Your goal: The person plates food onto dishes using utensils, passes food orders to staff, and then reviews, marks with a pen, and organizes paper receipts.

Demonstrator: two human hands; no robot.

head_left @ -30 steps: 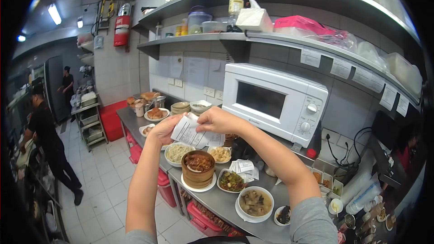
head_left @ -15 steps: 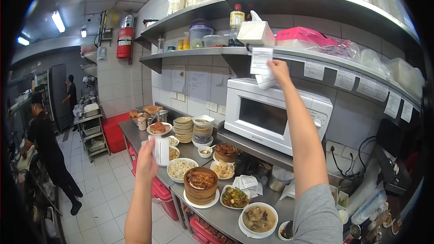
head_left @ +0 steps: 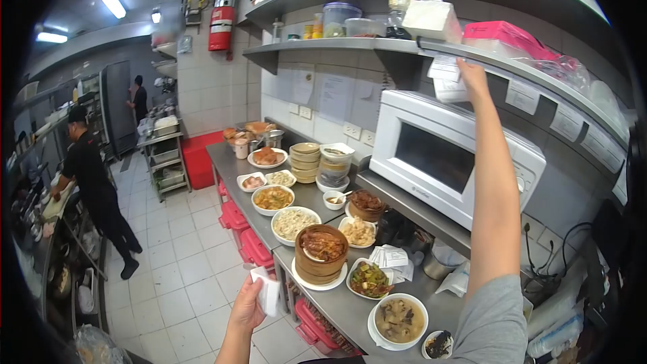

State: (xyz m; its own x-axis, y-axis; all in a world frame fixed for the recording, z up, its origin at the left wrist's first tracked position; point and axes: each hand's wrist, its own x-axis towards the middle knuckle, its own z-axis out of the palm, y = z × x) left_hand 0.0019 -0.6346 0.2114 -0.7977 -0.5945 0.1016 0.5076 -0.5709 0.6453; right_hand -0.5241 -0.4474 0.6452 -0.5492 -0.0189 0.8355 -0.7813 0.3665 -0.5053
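Observation:
My right hand (head_left: pixel 474 81) is raised to the edge of the upper shelf, its fingers pinching printed order slips (head_left: pixel 446 79) above the microwave (head_left: pixel 458 155). Low over the counter's front edge, my left hand (head_left: pixel 247 305) grips a small white wad of what looks like folded paper slips (head_left: pixel 267 290). Closest to that hand on the counter is a bamboo steamer (head_left: pixel 321 268) of brown braised food on a white plate. Loose paper slips (head_left: pixel 393 260) lie beside a dish of green vegetables (head_left: pixel 370 278).
More slips (head_left: pixel 522 96) hang along the shelf edge. A soup bowl (head_left: pixel 401 318), a rice dish (head_left: pixel 295 224) and stacked bowls (head_left: pixel 305 162) crowd the steel counter. Red bins (head_left: pixel 256 246) stand beneath it. Across the tiled aisle, a person in black (head_left: pixel 87 189) works at another counter.
The view has swung left, so the shelf and microwave sit further right. My left hand has lowered towards the counter's front edge with the white slips. My right hand stays at the shelf edge.

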